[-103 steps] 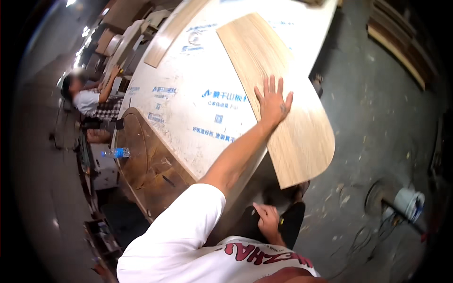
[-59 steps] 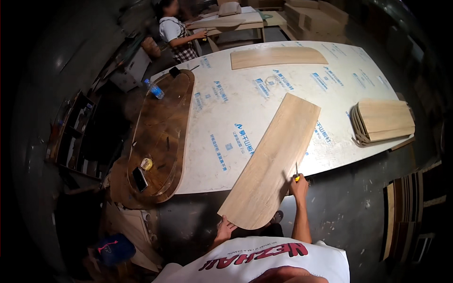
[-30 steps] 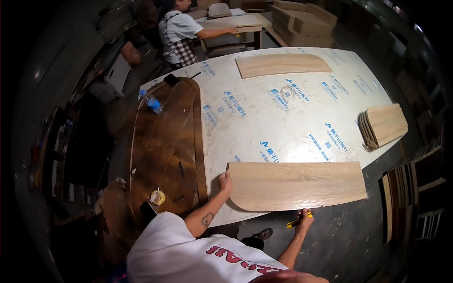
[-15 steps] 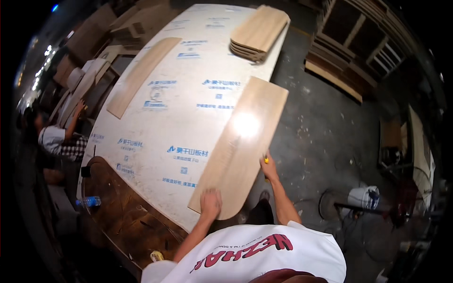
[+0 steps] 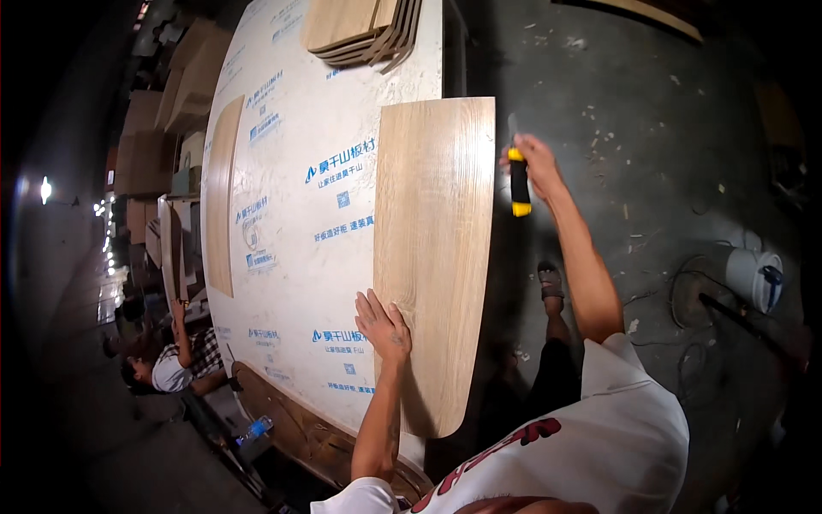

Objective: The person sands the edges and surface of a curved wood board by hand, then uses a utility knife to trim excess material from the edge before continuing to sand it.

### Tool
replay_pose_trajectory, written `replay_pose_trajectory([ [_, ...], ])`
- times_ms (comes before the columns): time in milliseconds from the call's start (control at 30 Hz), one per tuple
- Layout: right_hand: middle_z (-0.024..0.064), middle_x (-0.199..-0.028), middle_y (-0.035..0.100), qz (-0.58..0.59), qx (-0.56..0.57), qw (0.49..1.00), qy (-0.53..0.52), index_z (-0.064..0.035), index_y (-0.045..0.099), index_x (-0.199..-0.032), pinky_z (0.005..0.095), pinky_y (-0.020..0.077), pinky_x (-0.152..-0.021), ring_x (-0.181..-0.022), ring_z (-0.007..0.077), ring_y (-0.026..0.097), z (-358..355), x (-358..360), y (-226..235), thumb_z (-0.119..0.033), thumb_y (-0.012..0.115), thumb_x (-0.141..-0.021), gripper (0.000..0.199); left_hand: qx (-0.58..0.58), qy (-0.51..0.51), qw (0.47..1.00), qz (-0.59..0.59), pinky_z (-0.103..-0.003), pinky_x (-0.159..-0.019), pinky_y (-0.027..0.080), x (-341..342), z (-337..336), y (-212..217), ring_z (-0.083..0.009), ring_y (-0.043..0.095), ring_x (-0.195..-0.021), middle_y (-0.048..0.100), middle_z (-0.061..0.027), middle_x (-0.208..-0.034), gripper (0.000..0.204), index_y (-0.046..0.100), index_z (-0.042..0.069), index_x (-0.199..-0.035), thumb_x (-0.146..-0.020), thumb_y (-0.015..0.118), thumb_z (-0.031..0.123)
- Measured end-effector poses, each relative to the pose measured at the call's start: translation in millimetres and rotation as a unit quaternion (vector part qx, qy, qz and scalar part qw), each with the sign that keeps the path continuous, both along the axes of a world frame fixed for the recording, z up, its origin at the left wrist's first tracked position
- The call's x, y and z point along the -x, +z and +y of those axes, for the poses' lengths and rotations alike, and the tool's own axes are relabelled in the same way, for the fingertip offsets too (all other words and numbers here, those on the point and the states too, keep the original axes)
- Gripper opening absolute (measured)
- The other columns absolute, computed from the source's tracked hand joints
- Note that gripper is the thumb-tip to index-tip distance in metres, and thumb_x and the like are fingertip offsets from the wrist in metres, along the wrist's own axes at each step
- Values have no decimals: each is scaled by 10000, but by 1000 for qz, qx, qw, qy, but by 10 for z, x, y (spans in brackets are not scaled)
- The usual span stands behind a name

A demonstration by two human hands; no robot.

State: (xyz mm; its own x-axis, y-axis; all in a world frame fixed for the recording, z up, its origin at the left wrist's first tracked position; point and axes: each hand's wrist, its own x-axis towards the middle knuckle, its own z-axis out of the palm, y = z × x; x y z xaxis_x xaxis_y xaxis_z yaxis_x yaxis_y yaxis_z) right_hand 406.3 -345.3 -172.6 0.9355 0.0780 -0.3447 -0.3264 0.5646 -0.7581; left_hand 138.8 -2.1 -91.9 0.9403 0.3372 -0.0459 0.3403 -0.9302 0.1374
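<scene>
A long wood-grain board [image 5: 437,231] with a rounded near corner lies along the right side of the white worktable [image 5: 291,188], its right edge jutting past the tabletop. My left hand [image 5: 384,327] rests flat, fingers extended, over the board's left edge. In my right hand [image 5: 538,167] is a yellow and black utility knife [image 5: 519,182]. Its blade points away from me, beside the board's far right corner and apart from it. The fingers of that hand are wrapped round the handle.
Several boards with rounded corners form a stack [image 5: 364,34] at the table's far end. A narrower board [image 5: 224,201] lies at its left. A brown panel [image 5: 300,411] and water bottle [image 5: 255,428] are near left. Another person [image 5: 175,360] works beyond. A white bucket [image 5: 753,278] stands right.
My right hand has moved forward along the board's right edge with the knife, to its far corner. My left hand stays on the board near its left edge. The view has turned.
</scene>
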Motion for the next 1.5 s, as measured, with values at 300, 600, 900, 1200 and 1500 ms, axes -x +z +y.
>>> replay_pose_trajectory([
  [300,181,-1116,694,-235,444,861,-83,-161,536,-1372,371,523,-854,-1001,368,671,26,-820,133,-164,492,-1017,358,16,-39,999,-13,-532,-1173,135,-113,-36,-51,-415,231,-1459,249,-263,-1582,565,313,-42,-1500,-1052,358,299],
  [600,171,-1138,703,-235,424,871,-82,-174,569,-1357,358,538,-860,-1046,305,696,17,-853,26,-174,564,-992,364,11,-51,998,-20,-533,-1168,148,-79,19,-55,-430,236,-1453,250,-269,-1580,565,312,-52,-1494,-1056,348,302],
  [900,97,-1182,701,-275,493,818,-110,-193,638,-1275,360,548,-884,-1080,314,674,-46,-987,85,-128,550,-980,316,12,-45,999,-26,-542,-1167,147,-190,-69,-54,-430,232,-1455,263,-261,-1577,561,315,-44,-1494,-1053,355,301],
  [1200,159,-1105,713,-293,507,808,-72,-46,694,-1174,348,538,-899,-1038,288,694,-23,-575,-171,88,538,-872,365,11,-18,1000,7,-566,-1172,138,-120,5,-95,-426,222,-1460,258,-274,-1568,586,362,-33,-1472,-982,477,267],
  [1500,167,-1024,705,-296,516,803,-37,-55,708,-1093,371,525,-863,-966,327,675,636,1256,297,116,501,-811,389,25,-3,999,-26,-589,-1164,140,84,167,-4,-419,218,-1462,251,-265,-1574,615,365,-4,-1480,-982,503,328],
])
